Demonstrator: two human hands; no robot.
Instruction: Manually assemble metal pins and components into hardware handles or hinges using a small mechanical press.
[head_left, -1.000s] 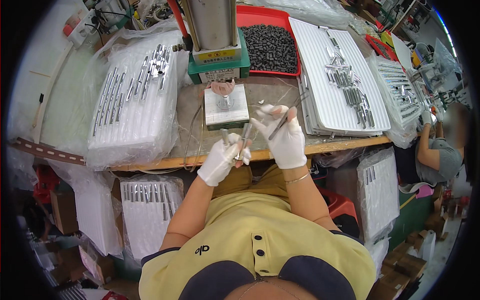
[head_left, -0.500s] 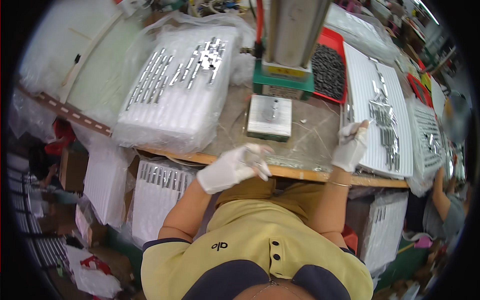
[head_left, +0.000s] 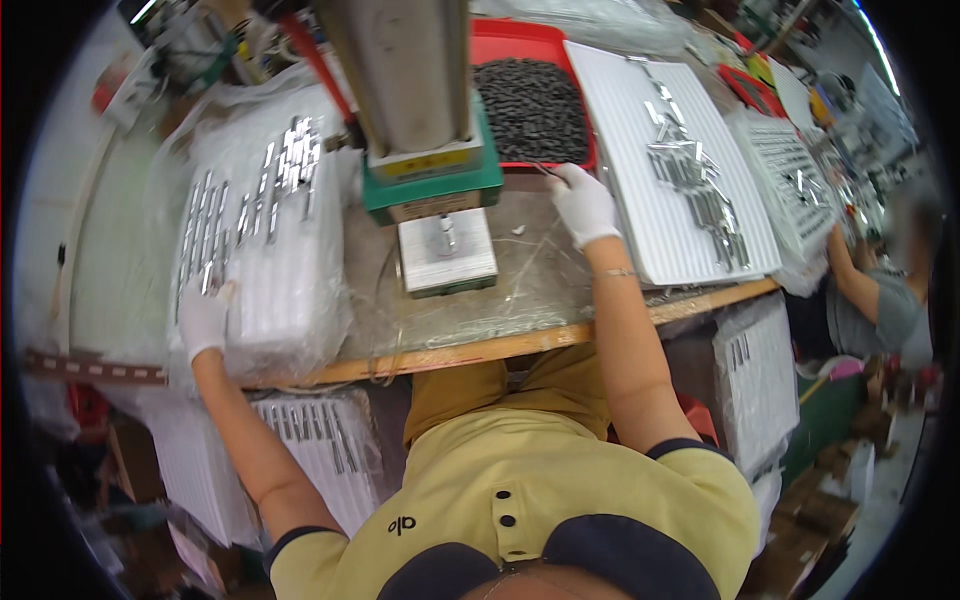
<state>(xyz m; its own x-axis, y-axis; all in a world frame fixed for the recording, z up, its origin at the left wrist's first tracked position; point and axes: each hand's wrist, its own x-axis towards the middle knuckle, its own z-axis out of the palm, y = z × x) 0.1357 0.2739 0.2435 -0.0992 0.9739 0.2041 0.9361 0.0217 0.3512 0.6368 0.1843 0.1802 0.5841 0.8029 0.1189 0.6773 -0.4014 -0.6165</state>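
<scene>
My left hand (head_left: 205, 322), in a white glove, is at the near left part of a plastic-wrapped white ridged foam tray (head_left: 270, 300). Its fingers close on the near end of a short silver tube (head_left: 207, 276), beside rows of similar tubes. My right hand (head_left: 586, 207), gloved with bare fingertips, is at the near right edge of a red tray (head_left: 520, 40) full of small black pieces (head_left: 530, 105). It pinches a slim dark metallic piece (head_left: 543, 169), too small to make out fully. Between my hands, a metal block (head_left: 447, 265) carries a small shiny upright fitting (head_left: 447, 232).
A press with a green base (head_left: 435, 190) and tall column (head_left: 400, 70) stands behind the block. Another white ridged tray (head_left: 625, 160) with piled silver tubes (head_left: 700, 190) lies at right. Below the wooden table edge (head_left: 480, 345) are more wrapped trays. A person's arm (head_left: 855, 275) shows far right.
My left hand has moved from before my waist out to the left tray. The right hand has left the right tray's tubes and come to the red tray. The view has shifted.
</scene>
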